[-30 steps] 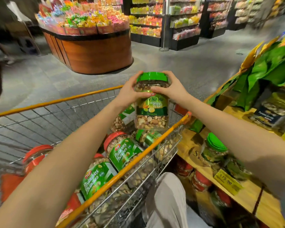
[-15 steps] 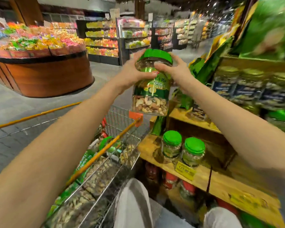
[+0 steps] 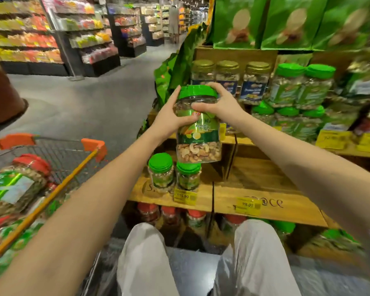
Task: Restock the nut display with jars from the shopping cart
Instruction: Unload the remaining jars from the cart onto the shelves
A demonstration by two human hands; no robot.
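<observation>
Mid-frame, the jar (image 3: 198, 129) hangs upright above the shelf (image 3: 254, 189). The left hand (image 3: 169, 120) and right hand (image 3: 220, 103) are both curled round its shoulder. Packed with nuts, it is likely heavy, rigid and slick — a grip from both sides suits it.

The nut-mix jar (image 3: 198, 129) is clear plastic with a green screw lid and a green label, and mixed nuts show below the label. It hangs nearly upright in the air, gripped near the top by the left hand (image 3: 169, 120) and the right hand (image 3: 220, 103), over the wooden display shelf (image 3: 254, 178). Just beneath it, 2 green-lidded jars (image 3: 161, 173) stand upright side by side at the shelf's left front. To the left, the shopping cart (image 3: 73, 178) holds a red-lidded jar (image 3: 17, 184) lying on its side.
</observation>
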